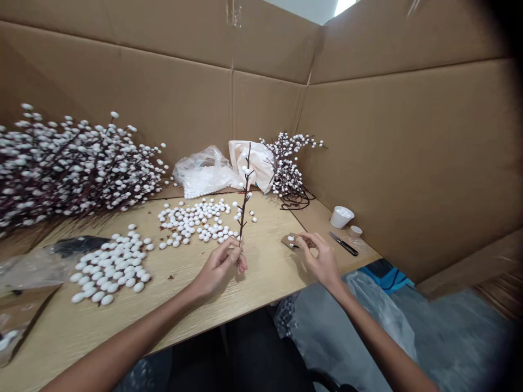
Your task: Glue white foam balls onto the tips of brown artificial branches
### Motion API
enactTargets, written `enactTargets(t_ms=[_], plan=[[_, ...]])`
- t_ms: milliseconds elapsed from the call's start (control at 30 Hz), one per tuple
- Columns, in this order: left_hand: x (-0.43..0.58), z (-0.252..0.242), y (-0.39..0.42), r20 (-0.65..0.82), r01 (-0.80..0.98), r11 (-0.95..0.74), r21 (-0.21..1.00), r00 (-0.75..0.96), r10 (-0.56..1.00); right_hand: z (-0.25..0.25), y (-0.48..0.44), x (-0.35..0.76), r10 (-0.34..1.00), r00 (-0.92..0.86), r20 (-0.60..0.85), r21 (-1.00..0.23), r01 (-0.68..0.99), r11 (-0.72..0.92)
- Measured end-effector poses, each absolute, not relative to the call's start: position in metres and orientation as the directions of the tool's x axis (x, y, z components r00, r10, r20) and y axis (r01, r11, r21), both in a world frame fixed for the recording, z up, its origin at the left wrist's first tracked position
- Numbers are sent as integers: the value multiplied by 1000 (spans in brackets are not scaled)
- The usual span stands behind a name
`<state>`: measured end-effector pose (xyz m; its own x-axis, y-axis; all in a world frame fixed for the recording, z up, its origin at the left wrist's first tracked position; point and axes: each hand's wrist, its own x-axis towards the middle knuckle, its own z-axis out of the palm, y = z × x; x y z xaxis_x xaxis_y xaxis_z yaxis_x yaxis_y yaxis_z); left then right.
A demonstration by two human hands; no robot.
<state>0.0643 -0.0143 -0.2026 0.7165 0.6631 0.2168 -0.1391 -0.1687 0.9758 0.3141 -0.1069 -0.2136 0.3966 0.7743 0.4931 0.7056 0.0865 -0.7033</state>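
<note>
My left hand (224, 259) is closed around the lower end of a dark brown artificial twig (245, 204), which stands nearly upright. A few white berries sit along its stem, and several short side stubs look bare. Over to the right, my right hand (321, 257) has its fingers pinched at the edge of a small brown cardboard piece (289, 240) with white blobs on it. Whether the fingertips hold the card or something small is hidden. Loose white berries (192, 220) lie spread behind my left hand, and a second pile of larger white berries (116, 264) lies to its left.
Finished-looking berry branches (81, 163) are heaped at the left, with a smaller bunch (288, 169) at the back. A clear bag (206, 171) of white balls stands between them. At the right are a white cup (341, 216), a tape roll (355, 231) and a knife (344, 244). Cardboard walls (408, 147) enclose the table.
</note>
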Motion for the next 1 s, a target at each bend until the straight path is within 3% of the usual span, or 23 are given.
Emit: enactTargets(t_ms=[133, 367, 767, 1000], plan=[[64, -201, -15, 235, -172, -161, 972, 674, 700, -192, -96, 273, 846, 277, 456, -781, 581, 230], [63, -205, -11, 270, -217, -176, 960, 551, 790, -168, -51, 212, 959, 36, 282, -917, 305, 258], [62, -211, -7, 324, -240, -245, 939, 386, 864, -159, -14, 176, 964, 45, 260, -965, 19, 260], [61, -209, -3, 352, -284, -265, 922, 321, 879, -156, 2, 165, 953, 14, 301, -953, -36, 302]])
